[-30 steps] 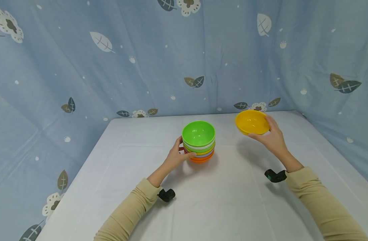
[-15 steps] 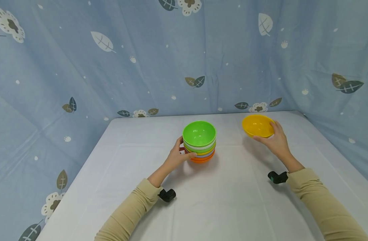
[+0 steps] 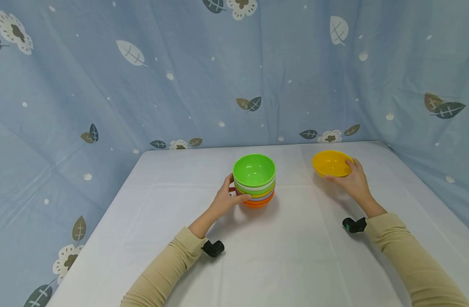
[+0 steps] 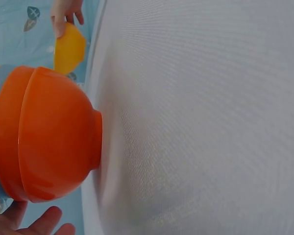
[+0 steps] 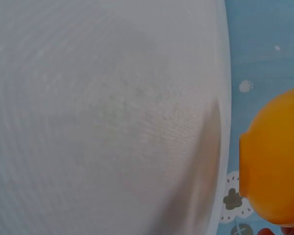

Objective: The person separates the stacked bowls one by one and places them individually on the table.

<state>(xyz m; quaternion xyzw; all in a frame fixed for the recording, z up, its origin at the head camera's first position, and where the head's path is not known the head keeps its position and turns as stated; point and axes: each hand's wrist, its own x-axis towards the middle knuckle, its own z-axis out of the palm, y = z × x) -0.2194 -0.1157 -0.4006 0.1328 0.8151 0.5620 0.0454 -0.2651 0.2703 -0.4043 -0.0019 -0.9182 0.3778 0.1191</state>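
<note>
With my right hand (image 3: 352, 182) pinching the yellow bowl (image 3: 331, 164) and my left hand (image 3: 223, 198) gripping the bowl stack (image 3: 254, 175), I'd hold the bowl level beyond my right-hand pinch.

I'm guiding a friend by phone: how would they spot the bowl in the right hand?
On the white tablecloth, find the stack of bowls topped by a bright green one. To its right, the right hand grips a yellow bowl, open side up. It is the only bowl apart from the stack.
</note>
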